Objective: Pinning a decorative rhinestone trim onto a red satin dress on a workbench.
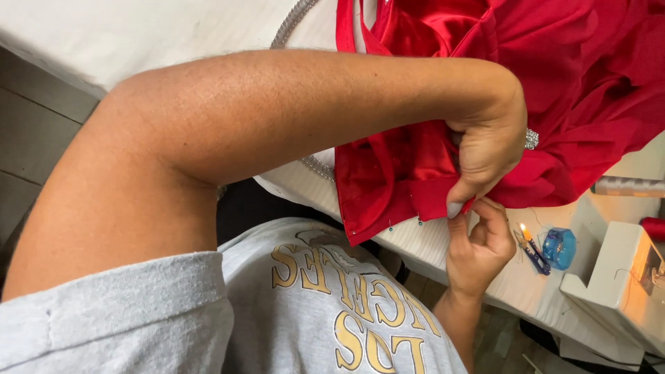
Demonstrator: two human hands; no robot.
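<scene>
A red satin garment (pixel 568 76) lies bunched on the white table (pixel 138 34). My left arm reaches across from the left, and my left hand (pixel 488 149) grips a fold of the fabric near its hem, thumb pressing down. A sparkly band (pixel 531 138) shows at that hand. Just below, my right hand (pixel 478 249) comes up from the table's edge and pinches the hem where it meets my left thumb. Small pins (pixel 420 221) stick along the folded hem (pixel 388 208). What sits between my right fingertips is too small to make out.
Thread snips (pixel 532 251) and a small blue round container (pixel 560 247) lie right of my right hand. A white sewing machine (pixel 616 284) stands at the lower right. A silver beaded trim (pixel 315 166) runs under the garment. My grey printed shirt (pixel 312 305) fills the bottom.
</scene>
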